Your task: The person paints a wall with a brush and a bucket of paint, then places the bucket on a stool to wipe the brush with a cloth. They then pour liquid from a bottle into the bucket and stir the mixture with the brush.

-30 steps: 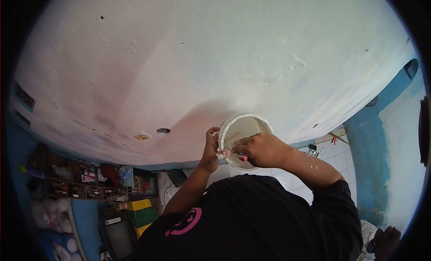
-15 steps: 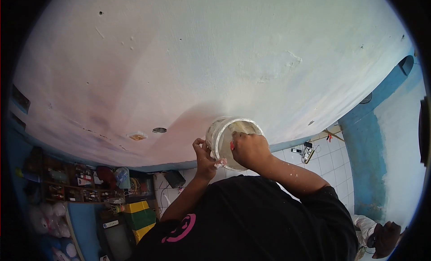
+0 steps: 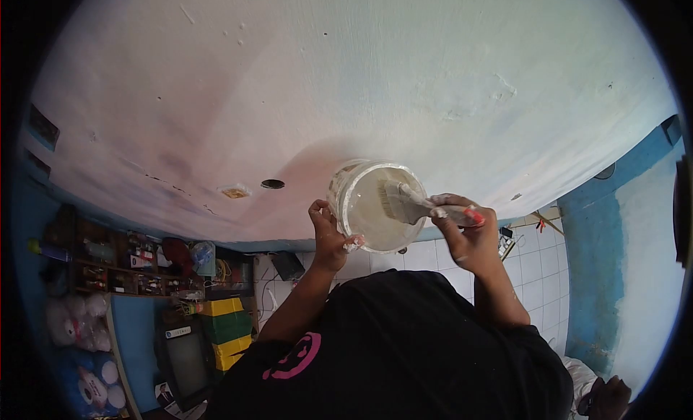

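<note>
A whitish plastic bucket [image 3: 351, 176] is held up close to the painted wall, its open mouth showing pale liquid inside. My left hand [image 3: 330, 238] grips the bucket's left side, with something pinkish-white by the fingers at the rim. In my right hand [image 3: 473, 236] is a paintbrush [image 3: 411, 205], held by its handle with a red end. The brush's bristles are over the bucket's mouth, near its middle; whether they touch the liquid I cannot tell.
The pinkish-white wall [image 3: 404, 73] curves across the view, with a dark round hole. Shelves [image 3: 108, 275] of small items, a television [image 3: 186, 366] and a yellow-green box [image 3: 225, 333] stand lower left. White floor tiles [image 3: 534, 275] lie below right.
My right hand has moved right and out of the bucket's mouth, and the brush is now in plain sight. The bucket and my left hand appear slightly higher in view.
</note>
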`<state>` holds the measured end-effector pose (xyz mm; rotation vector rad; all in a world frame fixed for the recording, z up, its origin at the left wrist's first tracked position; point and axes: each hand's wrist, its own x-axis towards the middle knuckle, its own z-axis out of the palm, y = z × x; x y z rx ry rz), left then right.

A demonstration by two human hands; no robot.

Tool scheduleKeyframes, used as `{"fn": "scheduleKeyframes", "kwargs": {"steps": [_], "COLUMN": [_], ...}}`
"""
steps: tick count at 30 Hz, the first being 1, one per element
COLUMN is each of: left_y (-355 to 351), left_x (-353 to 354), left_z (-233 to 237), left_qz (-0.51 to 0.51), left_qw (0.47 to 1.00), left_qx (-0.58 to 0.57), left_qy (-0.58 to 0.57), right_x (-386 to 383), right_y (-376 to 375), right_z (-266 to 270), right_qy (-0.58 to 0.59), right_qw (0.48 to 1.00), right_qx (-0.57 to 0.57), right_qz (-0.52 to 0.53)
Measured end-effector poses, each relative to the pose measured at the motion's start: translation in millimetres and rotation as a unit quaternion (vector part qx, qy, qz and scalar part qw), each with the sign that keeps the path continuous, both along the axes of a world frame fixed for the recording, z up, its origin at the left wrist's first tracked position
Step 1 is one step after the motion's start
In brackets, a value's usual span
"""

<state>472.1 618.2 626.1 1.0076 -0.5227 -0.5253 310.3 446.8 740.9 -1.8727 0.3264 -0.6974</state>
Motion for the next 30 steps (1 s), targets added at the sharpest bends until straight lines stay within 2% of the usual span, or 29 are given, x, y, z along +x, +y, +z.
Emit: {"fn": "scheduleKeyframes", "kwargs": {"steps": [2, 5, 6, 9, 10, 11, 12, 13, 16, 22, 30], "left_y": [-1.2, 0.0, -0.4, 0.2, -0.8, -1.8, -1.7, -1.3, -2.8, -0.5, 5.5], "left_x": [-0.3, -1.4, -1.8, -4.3, -4.7, -4.7, -5.2, -6.6, -8.3, -8.4, -10.3], "left_z": [3.9, 6.0, 7.3, 9.5, 9.9, 9.7, 8.9, 7.5, 7.0, 14.3, 10.3], "left_qz": [0.003, 0.006, 0.005, 0.001, -0.001, -0.003, -0.005, -0.008, -0.014, -0.007, -0.006], "left_qw": [1.0, 1.0, 1.0, 1.0, 0.999, 0.999, 0.998, 0.997, 0.998, 0.998, 0.999], "left_qx": [-0.003, 0.004, 0.004, 0.011, 0.013, 0.018, 0.024, 0.032, 0.015, 0.026, 0.026], "left_qy": [-0.004, -0.018, -0.022, -0.029, -0.031, -0.043, -0.053, -0.063, -0.054, -0.062, -0.044], "right_x": [-2.2, -6.3, -7.3, -8.3, -10.0, -8.3, -4.7, -2.0, 4.1, 25.8, 14.0], "right_y": [-3.8, -7.2, -8.7, -2.0, -1.1, -2.7, -4.6, -4.5, 11.5, 8.2, 1.5], "right_z": [-7.8, -15.3, -19.8, -26.4, -28.5, -27.6, -26.5, -26.5, -4.2, -7.8, 12.0], "right_qy": [-0.034, -0.077, -0.072, -0.07, -0.064, -0.078, -0.089, -0.095, 0.053, 0.061, 0.105], "right_qw": [0.981, 0.926, 0.92, 0.935, 0.948, 0.985, 0.99, 0.965, 0.96, 0.936, 0.927], "right_qx": [0.191, 0.368, 0.385, 0.348, 0.311, 0.146, -0.023, -0.189, -0.231, -0.318, -0.288], "right_qz": [-0.008, -0.027, -0.024, -0.022, 0.008, 0.058, 0.107, 0.152, 0.151, 0.136, 0.218]}}
